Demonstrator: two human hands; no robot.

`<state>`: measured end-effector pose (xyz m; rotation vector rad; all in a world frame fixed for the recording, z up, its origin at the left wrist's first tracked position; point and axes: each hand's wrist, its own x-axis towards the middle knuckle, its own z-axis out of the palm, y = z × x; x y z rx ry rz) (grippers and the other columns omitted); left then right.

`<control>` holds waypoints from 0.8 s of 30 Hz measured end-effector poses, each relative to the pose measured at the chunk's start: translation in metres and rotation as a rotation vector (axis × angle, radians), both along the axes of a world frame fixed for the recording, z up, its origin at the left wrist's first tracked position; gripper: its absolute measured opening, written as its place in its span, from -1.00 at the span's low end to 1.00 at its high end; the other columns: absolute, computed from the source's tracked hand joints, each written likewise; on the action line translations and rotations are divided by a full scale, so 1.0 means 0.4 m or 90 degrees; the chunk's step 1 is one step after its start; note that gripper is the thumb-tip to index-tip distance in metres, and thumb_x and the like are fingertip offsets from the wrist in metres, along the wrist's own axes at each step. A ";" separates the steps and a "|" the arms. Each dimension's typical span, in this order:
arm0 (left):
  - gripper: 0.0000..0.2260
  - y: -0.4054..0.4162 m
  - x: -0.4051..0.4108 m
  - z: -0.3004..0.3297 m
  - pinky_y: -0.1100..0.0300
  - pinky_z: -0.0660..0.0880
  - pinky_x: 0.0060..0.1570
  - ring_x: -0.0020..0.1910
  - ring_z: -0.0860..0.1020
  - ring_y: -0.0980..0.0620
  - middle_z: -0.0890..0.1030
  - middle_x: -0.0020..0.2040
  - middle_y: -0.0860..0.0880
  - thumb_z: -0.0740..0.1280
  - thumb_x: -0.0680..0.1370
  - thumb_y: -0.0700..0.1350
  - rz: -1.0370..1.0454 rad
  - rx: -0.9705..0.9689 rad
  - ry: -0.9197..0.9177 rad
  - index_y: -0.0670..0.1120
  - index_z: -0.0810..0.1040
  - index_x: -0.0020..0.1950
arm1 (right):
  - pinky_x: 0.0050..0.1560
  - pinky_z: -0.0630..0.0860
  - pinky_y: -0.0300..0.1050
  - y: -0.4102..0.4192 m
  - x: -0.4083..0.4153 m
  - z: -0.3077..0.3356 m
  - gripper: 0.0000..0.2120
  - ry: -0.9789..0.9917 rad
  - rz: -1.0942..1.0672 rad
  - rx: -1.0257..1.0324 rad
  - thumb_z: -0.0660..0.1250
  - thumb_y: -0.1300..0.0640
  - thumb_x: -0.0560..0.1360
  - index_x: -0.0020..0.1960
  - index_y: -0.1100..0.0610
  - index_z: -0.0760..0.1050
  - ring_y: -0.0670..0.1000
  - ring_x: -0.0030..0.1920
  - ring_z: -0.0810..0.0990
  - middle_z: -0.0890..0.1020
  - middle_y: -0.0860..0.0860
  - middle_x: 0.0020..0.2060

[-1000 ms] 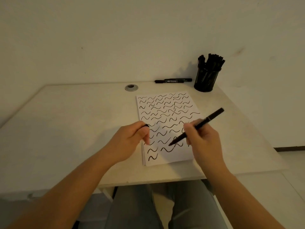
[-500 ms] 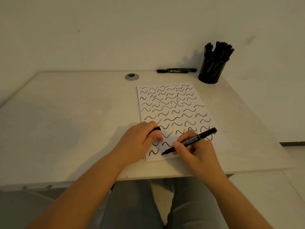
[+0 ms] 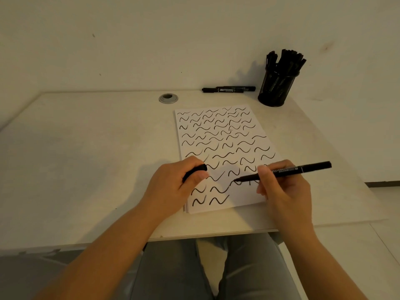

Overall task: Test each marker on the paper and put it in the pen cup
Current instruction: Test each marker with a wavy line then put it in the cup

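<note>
Nearest to me, my knees in grey trousers (image 3: 177, 269) show under the front edge of the table (image 3: 86, 161). On the table my right hand (image 3: 283, 189) pinches a black marker (image 3: 290, 170) between thumb and fingers, its tip touching the paper (image 3: 244, 195) low on the sheet, its back end pointing right. My left hand (image 3: 173, 187) rests at the paper's left edge, fingers curled round the black cap (image 3: 195, 171), whose end sticks out past my thumb. The sheet tops a thin stack and is covered in rows of black squiggles. Farther back, a round metal grommet (image 3: 168, 98) sits in the tabletop, a second marker (image 3: 228, 89) lies along the wall, and just to its right stands the black mesh pen cup (image 3: 276, 89), packed with markers.
</note>
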<state>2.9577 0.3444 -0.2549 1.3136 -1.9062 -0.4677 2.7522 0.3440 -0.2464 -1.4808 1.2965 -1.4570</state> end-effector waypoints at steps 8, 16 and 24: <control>-0.79 -0.002 -0.003 -0.010 0.39 0.35 -0.40 -0.32 0.50 0.22 0.48 -0.33 0.17 0.01 0.53 0.17 0.047 0.036 0.011 0.10 0.30 0.03 | -0.46 0.38 -0.30 -0.097 0.055 0.048 -0.78 -0.190 0.130 0.062 0.23 0.15 0.53 -0.28 0.03 0.48 -0.10 -0.52 0.40 0.48 -0.06 -0.56; -0.80 0.003 -0.002 -0.007 0.32 0.34 -0.36 -0.35 0.46 0.17 0.46 -0.34 0.14 0.00 0.53 0.17 0.040 0.045 -0.019 0.10 0.31 -0.01 | -0.50 0.36 -0.30 -0.130 0.067 0.013 -0.73 -0.297 0.177 0.107 0.20 0.10 0.46 -0.36 0.04 0.57 -0.05 -0.52 0.41 0.49 -0.01 -0.56; -0.80 0.003 -0.004 -0.004 0.38 0.33 -0.36 -0.34 0.46 0.18 0.45 -0.34 0.14 0.00 0.52 0.16 0.029 0.056 -0.033 0.10 0.32 -0.04 | -0.50 0.39 -0.30 -0.125 0.063 0.009 -0.77 -0.278 0.233 0.097 0.21 0.13 0.42 -0.36 -0.03 0.55 -0.08 -0.50 0.50 0.54 -0.03 -0.50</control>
